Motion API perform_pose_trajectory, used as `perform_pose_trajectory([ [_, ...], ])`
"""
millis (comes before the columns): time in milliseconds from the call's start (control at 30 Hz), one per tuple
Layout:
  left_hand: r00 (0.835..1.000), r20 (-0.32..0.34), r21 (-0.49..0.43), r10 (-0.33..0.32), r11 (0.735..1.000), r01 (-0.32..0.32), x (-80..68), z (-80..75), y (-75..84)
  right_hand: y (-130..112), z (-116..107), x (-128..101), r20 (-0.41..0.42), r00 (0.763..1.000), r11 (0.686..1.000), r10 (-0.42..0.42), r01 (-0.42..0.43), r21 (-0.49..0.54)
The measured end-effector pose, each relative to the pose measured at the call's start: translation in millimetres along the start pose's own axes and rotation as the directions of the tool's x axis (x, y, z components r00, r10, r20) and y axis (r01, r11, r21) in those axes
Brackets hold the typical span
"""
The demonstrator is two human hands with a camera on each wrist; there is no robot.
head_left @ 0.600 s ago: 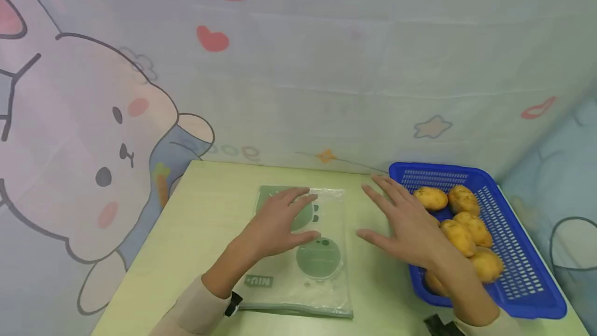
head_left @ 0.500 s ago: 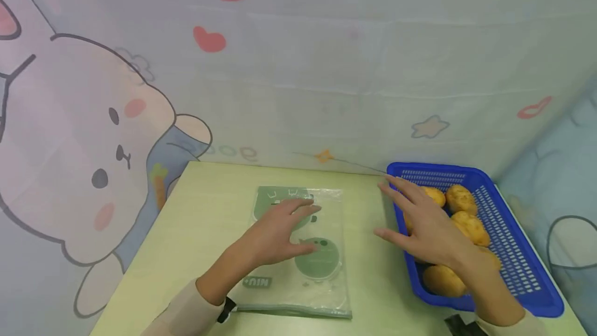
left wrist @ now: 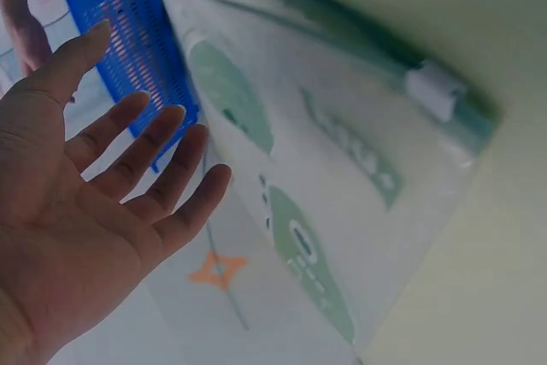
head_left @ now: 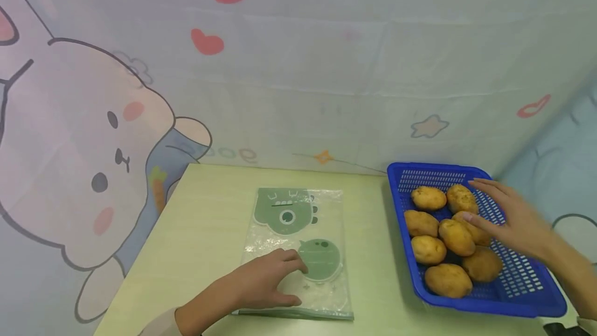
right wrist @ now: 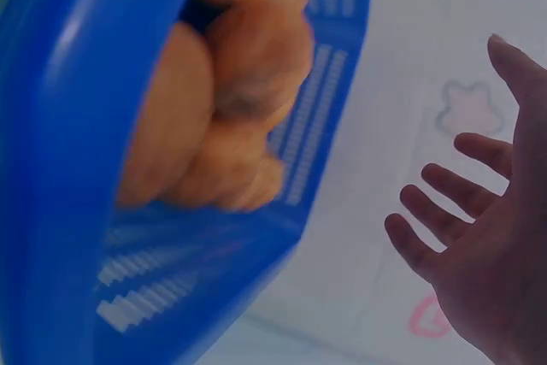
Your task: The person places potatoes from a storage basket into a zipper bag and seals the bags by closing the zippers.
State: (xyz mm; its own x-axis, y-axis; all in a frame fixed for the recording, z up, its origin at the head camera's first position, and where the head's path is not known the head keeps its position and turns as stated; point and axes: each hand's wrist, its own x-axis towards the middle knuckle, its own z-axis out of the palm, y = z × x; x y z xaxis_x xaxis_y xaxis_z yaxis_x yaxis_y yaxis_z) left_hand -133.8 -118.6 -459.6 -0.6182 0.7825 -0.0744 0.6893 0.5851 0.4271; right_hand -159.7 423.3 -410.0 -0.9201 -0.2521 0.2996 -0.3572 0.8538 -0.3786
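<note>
Pale green table [head_left: 205,222] against a cartoon bunny backdrop [head_left: 93,134]: left hand [head_left: 261,284] rests flat, fingers relaxed, on the clear zip bag [head_left: 322,294], right hand [head_left: 513,217] hovers spread over the blue basket [head_left: 536,294] of potatoes [head_left: 443,237].

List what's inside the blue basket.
The blue basket holds eight potatoes by visible count; the right hand above covers part of one, and anything beneath them is hidden.

Left hand [left wrist: 81,203] open, fingers spread, hovering beside clear zip bag [left wrist: 342,168] with green prints, white slider [left wrist: 433,91]. Blue basket [left wrist: 141,40] beyond fingertips.
</note>
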Motion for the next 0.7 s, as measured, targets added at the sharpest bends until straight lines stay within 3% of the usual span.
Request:
perform_pose_trajectory([
  [133,0.999,0.018,0.013,0.04,0.999,-0.04,-4.4,9.5,-1.5,24.1,-4.6,-8.4,0.031,0.992,0.992,0.123,-0.123,-0.017],
  [333,0.998,0.026,0.048,0.064,0.997,-0.065,-4.1,16.5,-6.1,56.7,2.5,-17.2,0.104,0.961,0.966,0.257,-0.258,-0.003],
  [567,0.995,0.064,0.061,0.074,0.995,-0.078,-2.4,22.5,-9.6,93.3,-0.1,-32.6,0.286,0.858,0.884,0.427,-0.462,0.066],
  [700,0.994,0.072,0.085,0.082,0.992,-0.088,-2.2,24.2,-8.6,113.3,-2.8,-42.9,0.387,0.796,0.805,0.465,-0.562,0.189],
])
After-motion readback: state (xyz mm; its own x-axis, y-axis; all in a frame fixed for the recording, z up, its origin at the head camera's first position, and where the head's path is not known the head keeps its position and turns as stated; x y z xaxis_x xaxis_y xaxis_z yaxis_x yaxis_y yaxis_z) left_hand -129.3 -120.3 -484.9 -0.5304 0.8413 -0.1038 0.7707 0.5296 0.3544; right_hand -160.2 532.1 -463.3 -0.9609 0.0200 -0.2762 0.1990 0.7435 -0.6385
